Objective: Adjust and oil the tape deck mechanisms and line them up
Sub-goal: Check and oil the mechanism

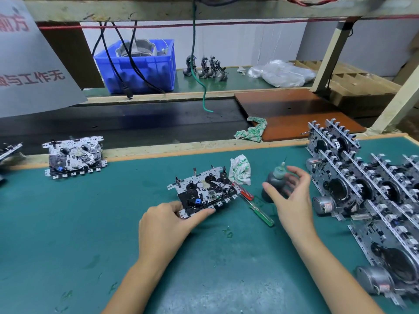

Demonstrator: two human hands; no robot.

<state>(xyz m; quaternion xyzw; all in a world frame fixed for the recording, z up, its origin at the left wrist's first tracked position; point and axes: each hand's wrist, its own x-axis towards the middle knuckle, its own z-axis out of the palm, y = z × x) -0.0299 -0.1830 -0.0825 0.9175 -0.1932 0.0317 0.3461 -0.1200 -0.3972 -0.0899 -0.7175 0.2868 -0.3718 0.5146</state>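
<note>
- Left hand (166, 219) grips the near edge of the tape deck (204, 192) lying flat mid-bench, thumb and fingers pinching its metal frame.
- Right hand (289, 196) hangs fingers spread and apart around the oil bottle (275, 181); not clamped on it, and contact is hard to tell.
- Oil bottle stands upright just right of the deck, needle tip up.
- Two screwdrivers, red (243, 191) and green (263, 214), lie between the deck and the bottle, red one touching the deck's right edge.
- Crumpled rag (240, 169) sits just behind the deck's right corner.
- Progress guess: one finished deck (74, 156) set aside far left, another partly cut off at the left edge; the row is short so far.
- Large stack of decks (362, 189) on the right looks like the waiting supply, so most of the job seems left.
- This deck appears mid-step, around oiling; can't tell whether oil has gone on.
- In the way: the screwdrivers sit in the right hand's path to the deck; the stack crowds the bottle's right side.
- Farther back: second rag (251, 130), brown board (294, 112), blue crate (138, 64), dangling green cable (197, 71), plastic bag (283, 72).
</note>
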